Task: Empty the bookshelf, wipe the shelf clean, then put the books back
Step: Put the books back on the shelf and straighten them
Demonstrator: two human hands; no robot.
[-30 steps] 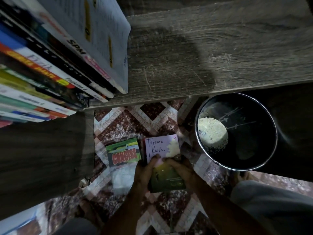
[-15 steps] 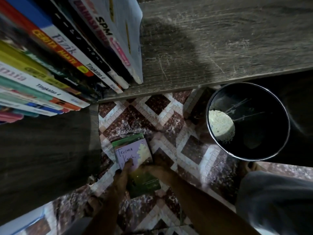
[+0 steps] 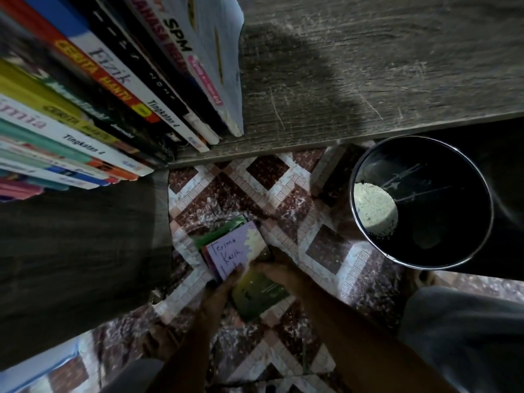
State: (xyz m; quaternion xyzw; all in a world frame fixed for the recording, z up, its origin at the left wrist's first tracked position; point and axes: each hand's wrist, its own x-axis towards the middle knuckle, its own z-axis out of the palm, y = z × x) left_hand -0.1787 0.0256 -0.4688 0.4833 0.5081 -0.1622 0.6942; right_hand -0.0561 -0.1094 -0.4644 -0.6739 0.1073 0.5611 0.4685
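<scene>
A small stack of books lies on the patterned floor below the shelf. On top is a purple and dark green book with handwriting on its cover. A green book sticks out underneath it. My left hand grips the top book at its left edge, thumb over the cover. My right hand holds its right edge. A row of leaning books fills the left of the grey wooden shelf; the shelf's right part is bare and dusty.
A black round bin with a metal rim stands on the floor at the right, a pale lump inside. The shelf's dark side panel is at the left. My knee in grey cloth is at lower right.
Both hands slid the handwritten book leftwards onto the green "Concise" book, which now shows only at its edge. The view shifted, bringing the shelf books closer.
</scene>
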